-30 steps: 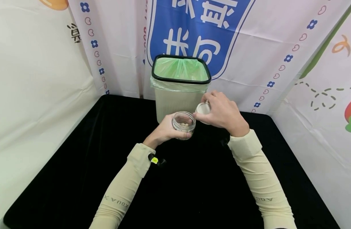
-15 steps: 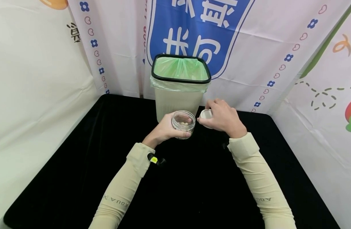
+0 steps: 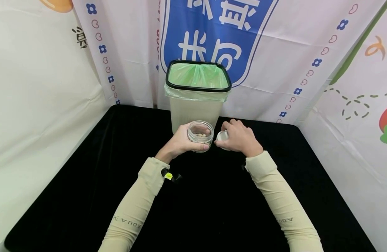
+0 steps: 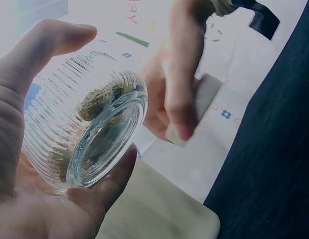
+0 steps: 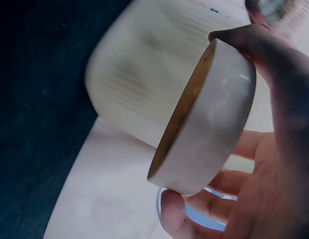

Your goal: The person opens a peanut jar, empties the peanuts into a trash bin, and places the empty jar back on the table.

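Note:
My left hand [image 3: 181, 141] grips a clear glass jar [image 3: 201, 142], its mouth uncovered and turned upward. Small pale pieces lie at the bottom; through the ribbed glass in the left wrist view, the jar [image 4: 89, 114] shows greenish-brown, wrinkled lumps [image 4: 102, 101] whose kind I cannot tell. To the right of the jar and apart from it, my right hand [image 3: 240, 138] holds a round white lid [image 3: 222, 136]. In the right wrist view, thumb and fingers pinch the lid [image 5: 214, 119] by its edge, with its brownish inner side partly visible.
A pale trash bin [image 3: 194, 112] with a black rim and green liner [image 3: 198, 75] stands just behind the hands. Black cloth [image 3: 133, 140] covers the table. Printed white curtains [image 3: 275, 52] hang behind and at both sides.
My right hand has moved down and slightly nearer me with the lid, leaving the bin's side. The left hand and jar have stayed nearly still.

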Demonstrator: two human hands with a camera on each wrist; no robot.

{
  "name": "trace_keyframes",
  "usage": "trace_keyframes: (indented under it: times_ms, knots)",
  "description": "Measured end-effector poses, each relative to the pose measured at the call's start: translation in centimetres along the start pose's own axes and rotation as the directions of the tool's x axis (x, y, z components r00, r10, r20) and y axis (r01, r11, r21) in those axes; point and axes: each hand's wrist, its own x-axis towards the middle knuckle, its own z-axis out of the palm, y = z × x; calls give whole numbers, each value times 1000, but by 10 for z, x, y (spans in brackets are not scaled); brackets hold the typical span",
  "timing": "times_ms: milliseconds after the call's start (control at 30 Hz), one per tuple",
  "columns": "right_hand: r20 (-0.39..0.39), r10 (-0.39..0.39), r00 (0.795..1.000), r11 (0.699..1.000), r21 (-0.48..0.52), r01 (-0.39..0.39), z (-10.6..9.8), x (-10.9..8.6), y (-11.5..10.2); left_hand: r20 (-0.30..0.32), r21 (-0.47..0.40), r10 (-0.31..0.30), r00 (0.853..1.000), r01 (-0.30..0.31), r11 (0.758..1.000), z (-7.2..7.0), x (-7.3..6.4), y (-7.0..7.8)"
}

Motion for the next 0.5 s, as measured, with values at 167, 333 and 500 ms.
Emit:
trace_keyframes:
  times_ms: [167,333,500]
  knots:
    - [25,-5,1000,1000,-3,5,14,1,-1,0,1,-4,1000,4,1000,0,0,1]
    - [51,-21,998,1000,-17,22,27,1,-2,2,-1,-2,1000,2,1000,-1,0,0]
    - [88,-14,996,1000,-9,15,36,2,-2,3,-2,-8,1000,8,1000,-1,0,0]
